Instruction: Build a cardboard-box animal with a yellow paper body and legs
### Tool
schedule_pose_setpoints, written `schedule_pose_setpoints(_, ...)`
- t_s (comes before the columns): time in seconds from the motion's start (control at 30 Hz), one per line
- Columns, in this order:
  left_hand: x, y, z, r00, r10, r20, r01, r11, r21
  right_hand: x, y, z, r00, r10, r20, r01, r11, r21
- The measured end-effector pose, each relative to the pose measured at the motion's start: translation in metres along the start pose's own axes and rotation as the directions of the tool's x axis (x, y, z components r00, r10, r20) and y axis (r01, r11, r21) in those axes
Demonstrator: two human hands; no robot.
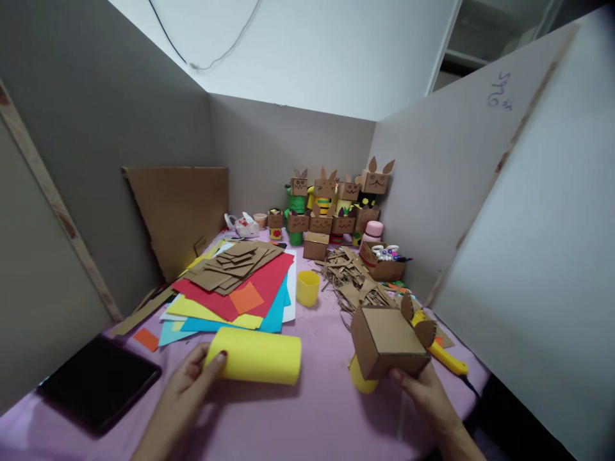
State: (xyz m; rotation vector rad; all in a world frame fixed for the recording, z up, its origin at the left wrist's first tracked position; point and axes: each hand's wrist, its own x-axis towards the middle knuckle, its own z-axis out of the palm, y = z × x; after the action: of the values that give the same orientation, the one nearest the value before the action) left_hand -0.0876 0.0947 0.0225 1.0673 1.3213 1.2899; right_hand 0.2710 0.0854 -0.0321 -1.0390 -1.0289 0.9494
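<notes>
My left hand is closed round the left end of a yellow paper tube, held lengthwise just above the cloth. In my right hand is a small cardboard box with two cardboard ears on its right side. Below the box shows a short yellow cylinder; whether it is joined to the box I cannot tell. A yellow paper ring stands upright on the table beyond the tube. To the right of the box lies a yellow glue gun with a black cord.
Coloured paper sheets lie at left under cardboard pieces. Cardboard scraps are heaped at centre right. Several cardboard animal figures stand at the back. A black tablet lies front left; grey partitions enclose the table.
</notes>
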Motion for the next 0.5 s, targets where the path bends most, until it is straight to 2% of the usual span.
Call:
schedule_pose_setpoints(0.07,0.005,0.003,-0.022,0.992,0.005,-0.124,0.004,0.997,0.073,-0.001,0.003,-0.001,1.0,-0.001,-0.01,0.001,1.0,0.01)
schedule_pose_setpoints(0.2,0.018,0.003,-0.053,0.959,0.059,-0.277,0.045,0.934,0.354,0.0,0.006,-0.002,1.0,0.008,-0.014,-0.007,1.0,0.011)
schedule_pose_setpoints(0.23,0.02,0.002,-0.055,0.929,0.102,-0.355,0.06,0.907,0.417,0.0,0.006,-0.002,1.0,0.014,-0.014,-0.014,1.0,0.017)
schedule_pose_setpoints(0.3,0.018,0.003,-0.046,0.833,0.268,-0.483,0.047,0.837,0.545,0.0,0.006,-0.003,0.999,0.033,-0.001,-0.032,0.999,0.035)
schedule_pose_setpoints(0.33,0.016,0.003,-0.035,0.73,0.45,-0.514,-0.002,0.754,0.657,0.0,0.007,-0.003,0.999,0.038,0.007,-0.038,0.998,0.04)
schedule_pose_setpoints(0.37,0.015,0.005,-0.019,0.681,0.608,-0.407,-0.12,0.642,0.757,0.0,0.008,-0.004,0.999,0.039,0.011,-0.04,0.998,0.04)
schedule_pose_setpoints(0.4,0.013,0.007,0.0,0.682,0.689,-0.246,-0.266,0.546,0.794,0.0,0.009,-0.005,0.999,0.036,0.009,-0.036,0.999,0.035)
schedule_pose_setpoints(0.43,0.014,0.008,0.022,0.693,0.709,-0.131,-0.359,0.497,0.79,0.001,0.01,-0.006,0.999,0.031,0.009,-0.032,0.999,0.024)
schedule_pose_setpoints(0.5,0.021,0.012,0.068,0.755,0.64,0.139,-0.511,0.444,0.736,0.003,0.012,-0.009,0.999,0.032,0.023,-0.032,0.999,-0.006)
